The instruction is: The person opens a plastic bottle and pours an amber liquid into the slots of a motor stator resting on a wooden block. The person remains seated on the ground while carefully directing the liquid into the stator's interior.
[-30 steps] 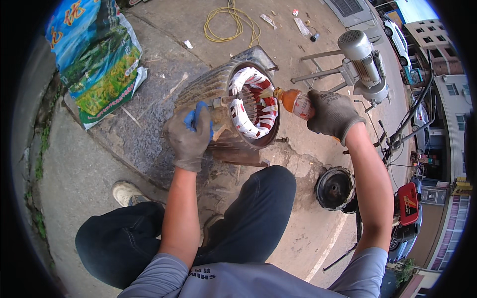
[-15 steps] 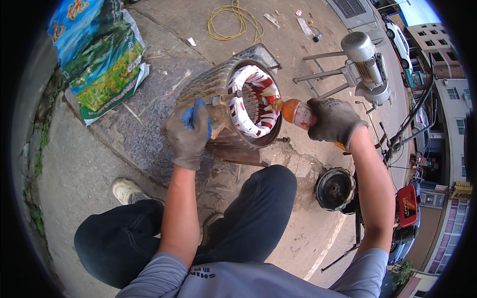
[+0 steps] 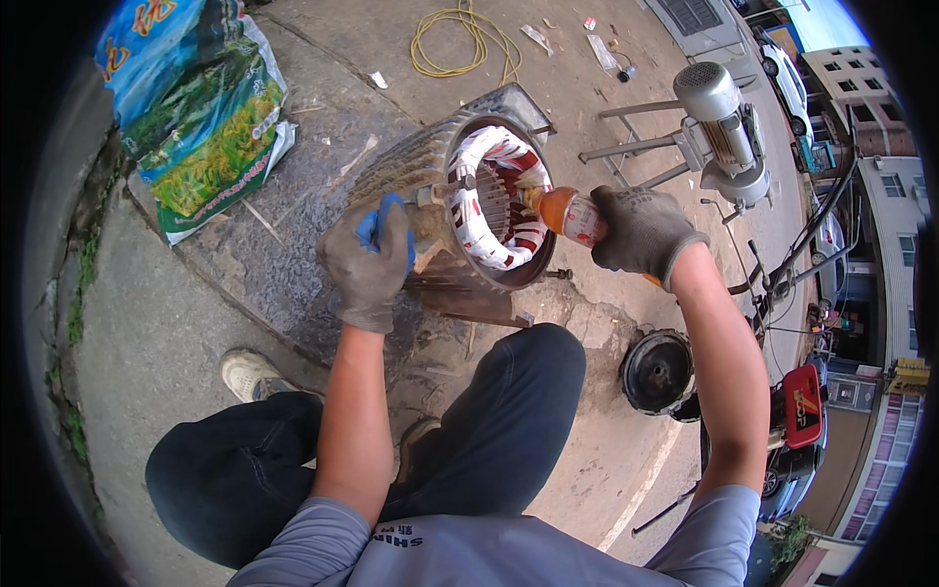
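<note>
A motor stator housing (image 3: pixel 399 161) with ribbed sides lies on the ground in front of me, its round opening facing right. Inside the rim sits a ring of windings (image 3: pixel 476 232) wrapped in white tape, with dark red showing between the wraps. In my gloved right hand (image 3: pixel 641 232) is a plastic bottle (image 3: pixel 575 217) of orange-brown liquid, tilted with its neck at the inner side of the windings. My left hand (image 3: pixel 364 266), in a grey glove with blue coating, is curled against the housing's near side; whatever its fingers grip is hidden.
A colourful printed sack (image 3: pixel 201 122) lies at the far left. Beyond the housing are a coiled yellow cable (image 3: pixel 460 44) and scraps of litter. To the right stand a silver motor on a metal frame (image 3: pixel 726 127) and a black round part (image 3: pixel 657 372).
My right hand has shifted slightly left, bringing the bottle farther into the stator opening. The left hand stays in nearly the same place.
</note>
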`<state>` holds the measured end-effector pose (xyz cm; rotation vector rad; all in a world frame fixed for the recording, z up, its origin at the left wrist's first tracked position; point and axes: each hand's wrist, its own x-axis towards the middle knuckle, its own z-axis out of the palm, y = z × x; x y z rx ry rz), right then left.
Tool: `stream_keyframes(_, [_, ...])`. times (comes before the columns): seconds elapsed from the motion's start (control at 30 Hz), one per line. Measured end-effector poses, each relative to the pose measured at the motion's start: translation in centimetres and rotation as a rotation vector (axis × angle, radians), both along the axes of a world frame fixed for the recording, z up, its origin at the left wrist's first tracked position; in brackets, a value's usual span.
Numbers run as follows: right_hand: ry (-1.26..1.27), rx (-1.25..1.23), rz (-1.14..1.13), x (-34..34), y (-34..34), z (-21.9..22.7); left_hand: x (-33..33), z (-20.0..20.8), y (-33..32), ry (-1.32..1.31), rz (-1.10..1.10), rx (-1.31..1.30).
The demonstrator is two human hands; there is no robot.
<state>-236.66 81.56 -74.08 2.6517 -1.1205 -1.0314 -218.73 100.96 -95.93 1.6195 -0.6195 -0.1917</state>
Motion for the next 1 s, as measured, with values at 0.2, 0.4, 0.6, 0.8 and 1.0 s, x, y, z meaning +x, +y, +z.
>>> stream_keyframes(0.2, [0.015,0.001,-0.025,0.4,0.1,0.0,0.0,-0.2,-0.1,0.003,0.004,-0.039])
stream_keyframes(0.4, [0.009,-0.006,-0.007,0.4,-0.1,-0.3,0.0,-0.5,0.0,0.024,-0.007,-0.024])
stream_keyframes(0.6, [0.02,-0.003,-0.017,0.6,0.0,0.0,0.1,-0.1,0.2,0.019,-0.009,-0.004])
stream_keyframes(0.8, [0.03,-0.006,-0.023,0.7,0.1,0.0,0.0,0.1,0.2,0.016,0.013,-0.019])
stream_keyframes(1.0, [0.032,0.006,-0.008,0.1,0.4,0.2,0.2,0.6,0.3,-0.001,0.002,-0.018])
